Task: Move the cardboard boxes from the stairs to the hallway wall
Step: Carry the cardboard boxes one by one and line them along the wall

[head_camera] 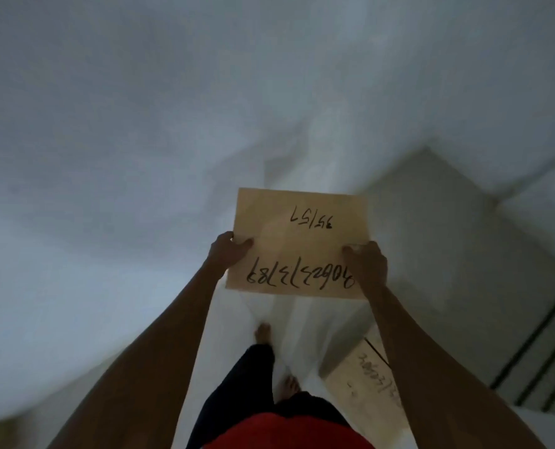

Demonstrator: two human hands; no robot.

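A flat tan cardboard box (302,234) with black handwritten numbers, upside down to me, is held out in front at arm's length above the floor. My left hand (229,249) grips its left edge with the thumb on top. My right hand (368,264) grips the right edge the same way. A second cardboard box (363,380) with faint writing lies on the floor low on the right, beside my right arm. My bare feet (264,333) stand on the pale floor below the held box.
A white wall (107,157) fills the left and top of the view. Stair steps with dark nosing strips (541,361) sit at the lower right. A pale floor strip (289,319) runs forward between wall and stairs. The picture is dim and blurred.
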